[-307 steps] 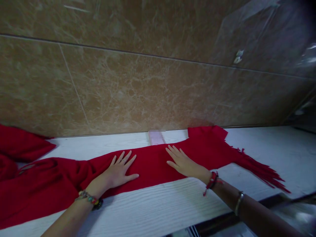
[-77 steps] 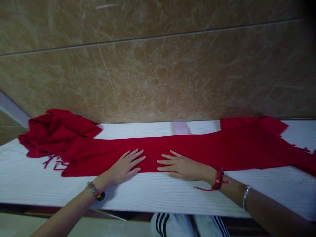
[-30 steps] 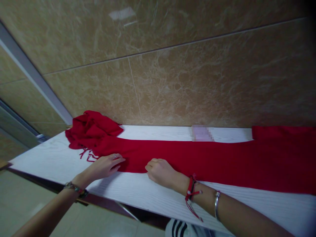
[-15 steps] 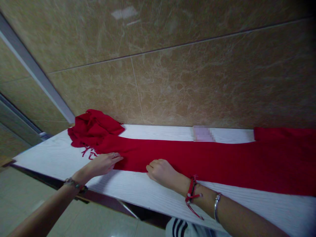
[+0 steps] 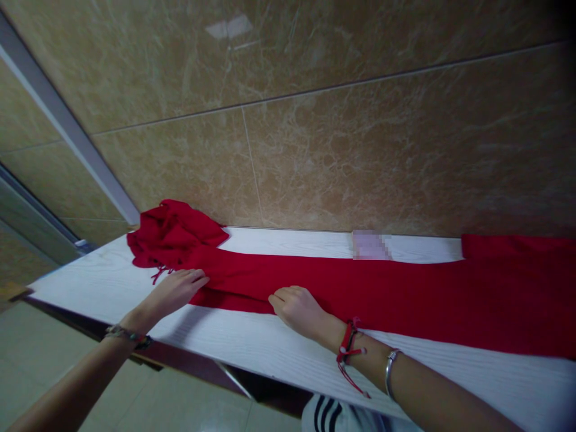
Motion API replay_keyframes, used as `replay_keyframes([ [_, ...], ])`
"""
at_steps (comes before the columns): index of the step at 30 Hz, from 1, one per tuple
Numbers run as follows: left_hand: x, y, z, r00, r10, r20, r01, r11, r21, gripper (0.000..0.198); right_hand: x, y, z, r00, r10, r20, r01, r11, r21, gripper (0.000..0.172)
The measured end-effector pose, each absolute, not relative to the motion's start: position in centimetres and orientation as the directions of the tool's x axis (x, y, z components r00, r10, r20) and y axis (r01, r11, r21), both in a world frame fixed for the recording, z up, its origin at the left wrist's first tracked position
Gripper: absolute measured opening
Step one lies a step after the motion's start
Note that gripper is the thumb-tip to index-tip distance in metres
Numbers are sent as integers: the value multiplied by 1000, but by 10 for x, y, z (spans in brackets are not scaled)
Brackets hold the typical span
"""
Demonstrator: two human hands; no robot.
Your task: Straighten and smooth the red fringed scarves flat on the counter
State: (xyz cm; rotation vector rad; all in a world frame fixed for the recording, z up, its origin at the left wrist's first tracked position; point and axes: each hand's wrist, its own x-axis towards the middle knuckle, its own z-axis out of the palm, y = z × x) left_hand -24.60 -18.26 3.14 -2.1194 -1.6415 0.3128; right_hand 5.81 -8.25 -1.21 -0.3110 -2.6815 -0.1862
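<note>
A long red scarf (image 5: 387, 294) lies spread along the white table (image 5: 252, 343), with its left end bunched in a crumpled heap and some fringe showing. My left hand (image 5: 176, 290) is closed on the scarf beside the fringe, fingertips on the cloth. Farther right, my right hand (image 5: 300, 311) is curled shut at the scarf's front edge, and its fingertips are hidden from me. Between the two hands the cloth rises in a shallow fold along the front.
Behind the table stands a brown marbled tile wall (image 5: 342, 156). A blurred pale item (image 5: 369, 245) lies on the tabletop by the wall. The table's front edge drops to a tiled floor (image 5: 189, 390). A striped sleeve or garment (image 5: 330, 414) shows below.
My left hand has moved left and a little away from me, pulling the scarf's near edge into a fold. My right hand has barely moved.
</note>
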Motion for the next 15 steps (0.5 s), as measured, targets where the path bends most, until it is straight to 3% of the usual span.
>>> replay_keyframes([
  [4,-252,-201,22,275,950,148,869,-180,-461,33,61,-82,-14,-871,109,479,177,979,98,16],
  [8,-258,-212,4,235,963,130,891,-160,-425,35,63,-83,-18,-919,30,393,83,989,119,14],
  [15,-271,-214,8,290,902,319,904,-149,-401,32,63,-80,-21,-901,91,424,123,991,48,17],
])
